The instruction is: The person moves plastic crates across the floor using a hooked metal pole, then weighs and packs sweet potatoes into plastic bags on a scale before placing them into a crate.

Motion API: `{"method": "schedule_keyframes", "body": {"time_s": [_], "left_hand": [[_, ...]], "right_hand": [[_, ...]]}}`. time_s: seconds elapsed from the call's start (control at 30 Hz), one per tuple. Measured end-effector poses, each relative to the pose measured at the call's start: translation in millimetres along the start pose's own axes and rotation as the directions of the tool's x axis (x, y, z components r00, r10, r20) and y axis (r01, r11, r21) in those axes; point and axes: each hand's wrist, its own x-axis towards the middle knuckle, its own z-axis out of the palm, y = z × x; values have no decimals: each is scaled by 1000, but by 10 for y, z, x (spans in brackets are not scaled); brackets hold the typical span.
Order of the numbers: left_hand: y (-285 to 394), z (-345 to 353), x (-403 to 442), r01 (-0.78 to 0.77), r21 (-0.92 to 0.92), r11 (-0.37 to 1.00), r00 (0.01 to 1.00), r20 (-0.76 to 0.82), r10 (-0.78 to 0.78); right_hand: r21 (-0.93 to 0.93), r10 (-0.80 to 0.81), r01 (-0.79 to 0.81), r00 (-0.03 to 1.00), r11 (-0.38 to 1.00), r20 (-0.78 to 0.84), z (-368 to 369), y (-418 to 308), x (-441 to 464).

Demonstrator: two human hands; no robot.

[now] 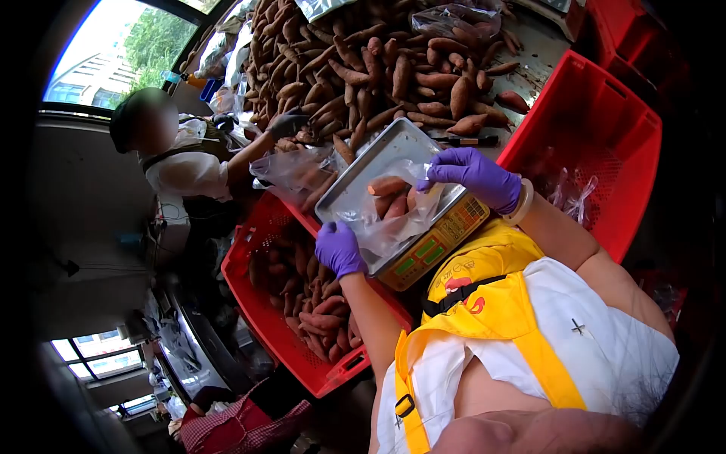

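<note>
A clear plastic bag [382,236] with several sweet potatoes [395,206] in its mouth lies on the metal pan [406,136] of a digital scale [435,248]. My left hand [339,250], in a purple glove, is closed on the bag's near-left edge. On the opposite side my right hand [476,178], also gloved in purple, pinches the bag's rim between thumb and fingers. One sweet potato shows a pale cut end. The lower sweet potatoes are partly hidden by the plastic.
A large heap of sweet potatoes [378,68] covers the table beyond the scale. Red crates stand on both sides: the left crate [249,303] holds sweet potatoes, the right crate [643,174] some bagged items. A co-worker [189,163] reaches a gloved hand into the heap.
</note>
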Motion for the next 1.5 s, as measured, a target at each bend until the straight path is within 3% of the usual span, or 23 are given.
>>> {"method": "schedule_keyframes", "body": {"time_s": [0.03, 0.07, 0.1, 0.17, 0.23, 0.3, 0.37, 0.43, 0.5, 0.57, 0.67, 0.73, 0.87, 0.97, 1.03, 1.07, 1.1, 1.13, 1.23, 1.3, 1.37, 1.43, 1.5], "left_hand": [[-489, 203, 73, 32, -188, 982, 999, 22, -29], [-384, -5, 26, 87, -494, 865, 991, 129, -26], [-280, -216, -26, 174, -735, 655, 972, 235, 5], [334, -793, -52, 382, -921, 76, 883, 388, 265], [754, -836, -86, 163, -940, 299, 976, 198, 90], [984, -628, -133, -489, -309, 816, 859, -332, 389], [1034, -558, -202, -381, 267, 885, 879, -193, 436], [736, -410, -174, -275, 153, 949, 960, 103, 261], [189, -154, -189, -271, -91, 958, 960, 47, 276], [218, -300, -340, -94, -605, 791, 986, 52, 157], [329, -440, -341, -112, -561, 820, 985, 48, 168], [831, -641, -422, -452, -160, 878, 890, -151, 430], [982, -525, -421, -569, 149, 809, 800, -129, 586], [388, -396, -296, -344, 253, 904, 926, -64, 371], [240, -537, -363, -348, -100, 932, 918, -241, 316], [412, -719, -477, -62, -522, 851, 998, -48, 43], [490, -848, -531, -4, -645, 764, 999, 29, 30], [658, -1000, -581, 80, -754, 652, 990, 135, 35], [753, -1059, -615, 232, -910, 344, 947, 293, 135], [724, -1039, -637, 302, -940, 160, 914, 333, 231], [720, -994, -645, 303, -952, -32, 921, 284, 268], [682, -963, -692, 211, -977, 24, 948, 211, 240], [656, -972, -746, 326, -937, -122, 906, 274, 322]], "right_hand": [[6, -11, 11, 1000, 1000, -16, 11, -70, 7], [282, 27, -51, 996, 958, 88, 40, -178, -1], [528, 34, -138, 979, 838, 202, 59, -224, -21], [631, -25, -87, 986, 771, 166, 80, 43, 57], [636, -3, -168, 966, 753, 258, 250, 32, 271], [474, -158, -5, 940, 881, 303, 276, 9, 340], [450, -191, 0, 906, 893, 378, 260, -68, 322], [355, -207, 79, 918, 932, 339, 173, -121, 218], [370, -192, 83, 944, 925, 268, 78, -130, 159], [377, -213, 108, 944, 920, 250, 30, -87, 125], [381, -145, 45, 961, 924, 238, 83, -21, 113], [303, -124, 33, 951, 952, 285, 169, -32, 118], [179, 26, -110, 908, 978, 419, 215, -186, 17], [-32, 65, -58, 941, 998, 333, 7, -117, -46], [-195, 75, -29, 970, 980, 231, -56, -58, -94], [-547, -84, 102, 995, 831, 58, -65, -27, -103], [-829, -295, 135, 955, 543, -38, -61, -8, -101], [-917, -648, 226, 761, 328, -44, 91, -64, -49], [-846, -670, 449, 726, 287, 158, 539, -399, -18], [-818, -351, 509, 842, 267, 409, 770, -216, 193], [-885, 23, 435, 896, 165, 444, 882, 250, 572], [-830, -27, 492, 864, 263, 503, 836, 886, 948], [-890, 80, 426, 893, 163, 442, 884, 911, 1001]]}}
